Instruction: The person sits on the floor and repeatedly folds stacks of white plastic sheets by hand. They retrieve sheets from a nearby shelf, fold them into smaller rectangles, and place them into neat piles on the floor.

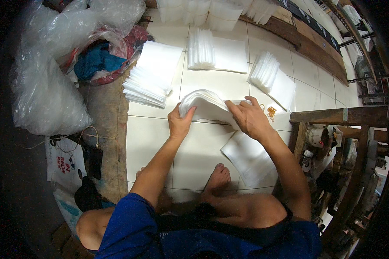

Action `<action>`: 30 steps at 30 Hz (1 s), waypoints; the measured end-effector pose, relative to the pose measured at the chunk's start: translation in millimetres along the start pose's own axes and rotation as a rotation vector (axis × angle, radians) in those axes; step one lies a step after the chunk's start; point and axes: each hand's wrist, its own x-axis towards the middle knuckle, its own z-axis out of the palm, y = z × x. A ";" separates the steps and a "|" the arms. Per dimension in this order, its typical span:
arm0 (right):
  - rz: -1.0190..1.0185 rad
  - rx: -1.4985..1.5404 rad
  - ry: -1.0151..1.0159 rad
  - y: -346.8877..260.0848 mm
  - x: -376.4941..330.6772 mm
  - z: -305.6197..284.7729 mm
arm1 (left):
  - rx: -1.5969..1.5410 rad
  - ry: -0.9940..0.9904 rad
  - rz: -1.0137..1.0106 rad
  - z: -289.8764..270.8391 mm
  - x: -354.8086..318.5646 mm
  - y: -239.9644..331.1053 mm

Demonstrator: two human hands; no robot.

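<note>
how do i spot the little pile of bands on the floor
At the right of the pale tiled floor stands a wooden frame. Between its left end and the right hand lies the small pile of bands, its amber loops unlike the plain white stack nearby.

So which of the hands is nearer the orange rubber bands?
Right. The right hand is just left of the orange rubber bands; the left hand is farther left, gripping the white sheets.

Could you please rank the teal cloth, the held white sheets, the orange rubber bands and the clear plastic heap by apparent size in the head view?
1. Clear plastic heap
2. Held white sheets and teal cloth, too close in size to rank surely
3. Orange rubber bands
</note>
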 end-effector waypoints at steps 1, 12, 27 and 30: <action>0.009 -0.001 0.033 6.3 -2.4 4.1 | -0.041 -0.005 0.012 2.0 -1.3 1.0; 0.010 0.024 0.056 -0.8 3.2 -5.5 | -0.145 -0.405 0.151 -44.2 -5.6 -22.4; 0.017 0.054 0.201 -3.2 0.2 -20.2 | -0.224 -0.297 0.121 -29.5 -1.6 -9.1; 0.027 -0.034 0.160 -2.5 6.2 -0.5 | -0.216 -0.458 0.040 -36.2 -3.4 -13.1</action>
